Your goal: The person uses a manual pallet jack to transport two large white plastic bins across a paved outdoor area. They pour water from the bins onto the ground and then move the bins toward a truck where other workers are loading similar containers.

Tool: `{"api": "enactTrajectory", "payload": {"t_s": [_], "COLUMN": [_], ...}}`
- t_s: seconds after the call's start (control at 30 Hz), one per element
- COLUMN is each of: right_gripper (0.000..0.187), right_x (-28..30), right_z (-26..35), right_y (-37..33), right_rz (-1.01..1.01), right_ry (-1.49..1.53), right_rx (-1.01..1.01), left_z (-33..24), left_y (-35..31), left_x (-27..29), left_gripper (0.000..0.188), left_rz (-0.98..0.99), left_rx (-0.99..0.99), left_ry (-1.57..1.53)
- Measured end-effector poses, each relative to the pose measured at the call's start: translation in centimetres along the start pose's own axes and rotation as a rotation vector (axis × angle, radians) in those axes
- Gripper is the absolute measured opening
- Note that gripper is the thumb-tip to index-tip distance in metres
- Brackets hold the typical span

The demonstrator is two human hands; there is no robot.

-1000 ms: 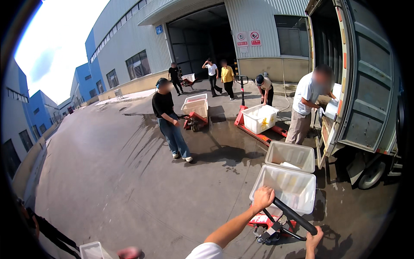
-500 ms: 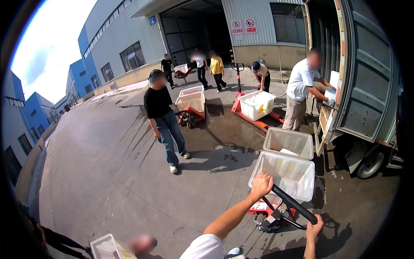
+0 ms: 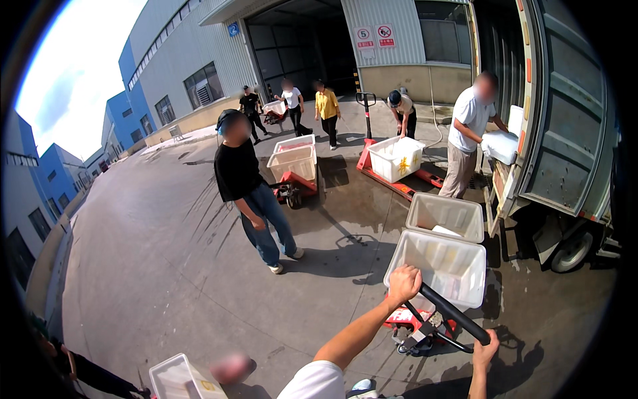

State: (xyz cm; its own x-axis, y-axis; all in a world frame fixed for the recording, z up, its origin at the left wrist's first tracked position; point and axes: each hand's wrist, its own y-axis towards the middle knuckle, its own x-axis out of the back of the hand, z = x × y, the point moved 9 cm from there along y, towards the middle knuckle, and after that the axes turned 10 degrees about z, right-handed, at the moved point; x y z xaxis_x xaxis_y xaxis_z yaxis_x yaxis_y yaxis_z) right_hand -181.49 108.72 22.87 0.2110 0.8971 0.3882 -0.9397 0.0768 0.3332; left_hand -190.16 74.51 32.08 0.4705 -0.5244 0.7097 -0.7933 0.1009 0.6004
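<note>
Firmly, the left hand [image 3: 405,284] wraps around the upper left end of the black handle [image 3: 454,314], and the right hand [image 3: 486,347] curls around its other end, so both are holding the same bar. The handle belongs to a red pallet jack [image 3: 399,317], which sits just beyond the hands. Past it stands the near tub [image 3: 407,261], whitish and open-topped, with something pale and pinkish low inside that is too unclear to name. The far tub [image 3: 423,214] stands close behind it, with a white block [image 3: 446,231] at the bottom. As far along as things look, the grip is made and both tubs are lined up ahead of the jack; whether both rest on its forks is hidden. Both seem to have plenty of room left. To the left, a person in a black shirt [image 3: 240,174] stands on the pavement. Farther off, a worker bends over a white tub [image 3: 388,161] on another jack, and at the truck [image 3: 563,133] a person in a pale shirt [image 3: 474,113] handles a white bundle [image 3: 500,146], which is not yet in a tub.
</note>
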Motion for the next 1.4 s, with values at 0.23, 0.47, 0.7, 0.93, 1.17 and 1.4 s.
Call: {"api": "enactTrajectory", "payload": {"t_s": [0.23, 0.47, 0.7, 0.93, 1.17, 1.4], "right_gripper": [0.016, 0.016, 0.013, 0.012, 0.013, 0.020], "right_x": [-0.1, -0.4, -0.1, -0.2, -0.3, -0.7], "right_z": [0.1, -0.6, 0.2, 0.4, 0.6, 0.6], "right_y": [-0.1, -0.3, -0.4, -0.6, -0.5, -0.4], "right_rz": [-0.002, 0.011, -0.022, -0.012, -0.016, 0.010], "right_ry": [0.014, 0.024, 0.030, 0.029, -0.011, 0.094], "right_rx": [0.002, -0.060, -0.027, -0.020, 0.004, -0.053], "left_z": [-0.1, 0.0, -0.1, 0.4, 0.7, 0.5], "left_y": [0.1, 0.1, -0.1, -0.3, -0.3, -0.3], "left_x": [0.3, 0.8, 0.9, 0.3, 0.2, 0.7], "left_gripper": [0.023, 0.024, 0.024, 0.023, 0.023, 0.024], "left_rz": [0.014, -0.057, -0.050, 0.029, 0.019, 0.011], "left_rx": [-0.002, -0.020, -0.027, 0.025, 0.022, 0.001], "left_ry": [0.007, -0.034, -0.007, 0.017, 0.022, 0.041]}}
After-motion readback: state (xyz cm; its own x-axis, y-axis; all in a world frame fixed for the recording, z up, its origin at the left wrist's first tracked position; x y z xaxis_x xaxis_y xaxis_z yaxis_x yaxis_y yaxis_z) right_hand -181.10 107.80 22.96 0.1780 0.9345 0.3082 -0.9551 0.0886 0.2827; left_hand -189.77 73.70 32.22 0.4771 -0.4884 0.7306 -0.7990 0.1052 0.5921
